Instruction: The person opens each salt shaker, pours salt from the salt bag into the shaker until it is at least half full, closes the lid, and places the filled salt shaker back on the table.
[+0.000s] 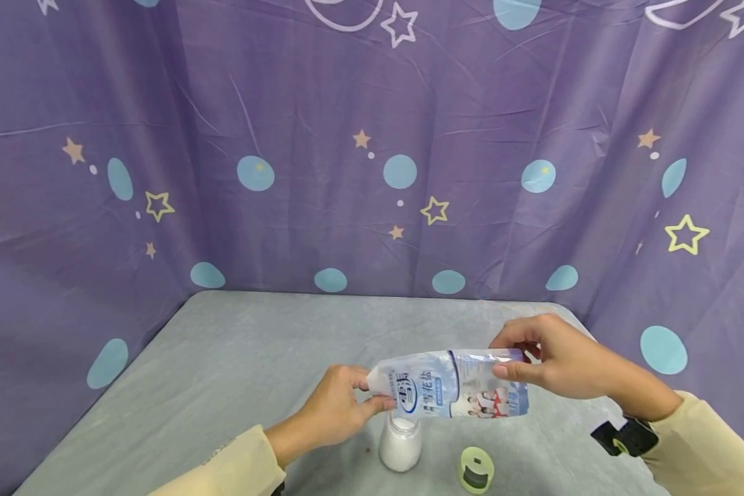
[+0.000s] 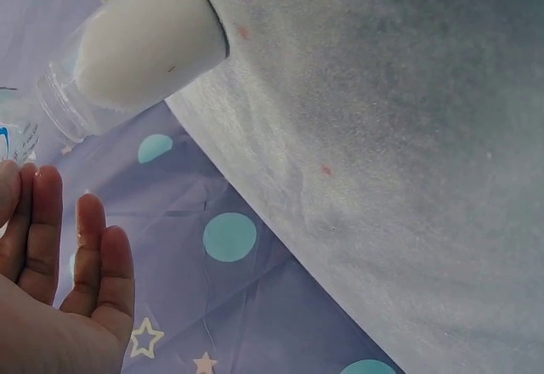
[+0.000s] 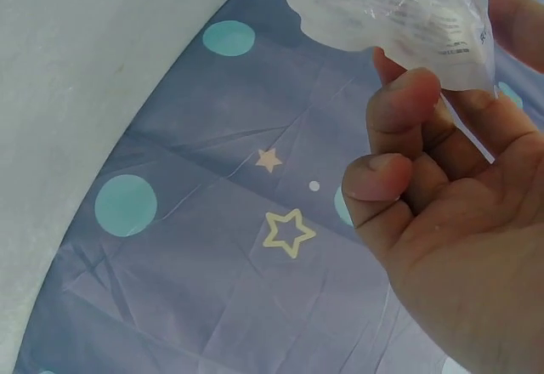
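A blue and white plastic salt bag with printed characters is held sideways over a glass jar. My left hand pinches the bag's left end between thumb and fingers. At the other end, my right hand grips the bag's top edge. White salt fills much of the jar, as the left wrist view of the jar shows; its mouth lies just under the bag's left end. In the right wrist view, the bag looks thin and crumpled. Whether salt is flowing cannot be made out.
A light green lid lies on the grey tabletop, to the right of the jar. A purple curtain with stars and blue spots hangs behind the table and along both sides.
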{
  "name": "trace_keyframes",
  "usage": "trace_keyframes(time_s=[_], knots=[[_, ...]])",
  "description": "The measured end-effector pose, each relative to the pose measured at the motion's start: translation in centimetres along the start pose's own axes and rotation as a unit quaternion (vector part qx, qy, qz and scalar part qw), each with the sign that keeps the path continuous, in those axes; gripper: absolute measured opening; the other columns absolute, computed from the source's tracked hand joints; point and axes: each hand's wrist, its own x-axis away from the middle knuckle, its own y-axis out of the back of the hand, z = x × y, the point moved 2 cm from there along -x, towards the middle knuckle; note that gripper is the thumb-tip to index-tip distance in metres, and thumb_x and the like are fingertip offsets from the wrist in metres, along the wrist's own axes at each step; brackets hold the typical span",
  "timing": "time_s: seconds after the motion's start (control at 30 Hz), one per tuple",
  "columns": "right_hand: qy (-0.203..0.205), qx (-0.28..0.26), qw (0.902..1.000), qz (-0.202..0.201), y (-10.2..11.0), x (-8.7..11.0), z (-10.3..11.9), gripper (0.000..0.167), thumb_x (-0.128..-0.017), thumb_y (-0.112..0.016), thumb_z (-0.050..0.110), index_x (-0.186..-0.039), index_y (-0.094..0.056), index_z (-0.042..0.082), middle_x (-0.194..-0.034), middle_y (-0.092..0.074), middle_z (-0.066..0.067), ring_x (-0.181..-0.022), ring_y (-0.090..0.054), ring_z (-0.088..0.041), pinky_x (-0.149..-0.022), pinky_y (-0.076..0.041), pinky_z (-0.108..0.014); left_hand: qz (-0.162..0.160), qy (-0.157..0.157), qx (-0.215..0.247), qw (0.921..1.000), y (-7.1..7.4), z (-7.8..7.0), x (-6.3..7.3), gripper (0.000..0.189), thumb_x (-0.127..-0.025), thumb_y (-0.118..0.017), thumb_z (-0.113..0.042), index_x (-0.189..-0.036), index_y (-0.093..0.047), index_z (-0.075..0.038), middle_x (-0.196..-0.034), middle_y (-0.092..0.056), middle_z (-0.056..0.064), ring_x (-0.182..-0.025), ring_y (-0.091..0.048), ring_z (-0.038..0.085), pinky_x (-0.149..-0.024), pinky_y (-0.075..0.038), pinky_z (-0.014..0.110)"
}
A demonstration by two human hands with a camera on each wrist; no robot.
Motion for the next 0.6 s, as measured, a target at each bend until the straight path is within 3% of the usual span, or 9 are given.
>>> trace_keyframes(time_s=[0.3,0.6], knots=[[-0.009,-0.025,0.9993,0.027,-0.6,0.8,-1.0,0.013,-0.091,-0.079,0.013,-0.097,-0.075,0.024,-0.085,-0.069,0.016,-0.063,-0.051,-0.002,-0.052,-0.041,-0.024,-0.004,-0.004,0.004,1.0000,0.2,-0.2,-0.1,0.008,-0.086,-0.084,-0.017,-0.094,-0.083,-0.017,-0.092,-0.075,-0.013,-0.086,-0.067,0.004,-0.081,-0.052,0.031],[-0.033,-0.095,0.9929,0.063,-1.3,1.6,-2.0,0.011,-0.093,-0.076,0.010,-0.100,-0.076,0.019,-0.083,-0.070,0.011,-0.065,-0.051,0.001,-0.052,-0.042,-0.025,-0.021,-0.009,0.010,0.9997,0.5,-0.6,-0.5,0.008,-0.084,-0.085,-0.014,-0.080,-0.080,-0.018,-0.091,-0.075,-0.012,-0.086,-0.067,0.006,-0.076,-0.051,0.027]])
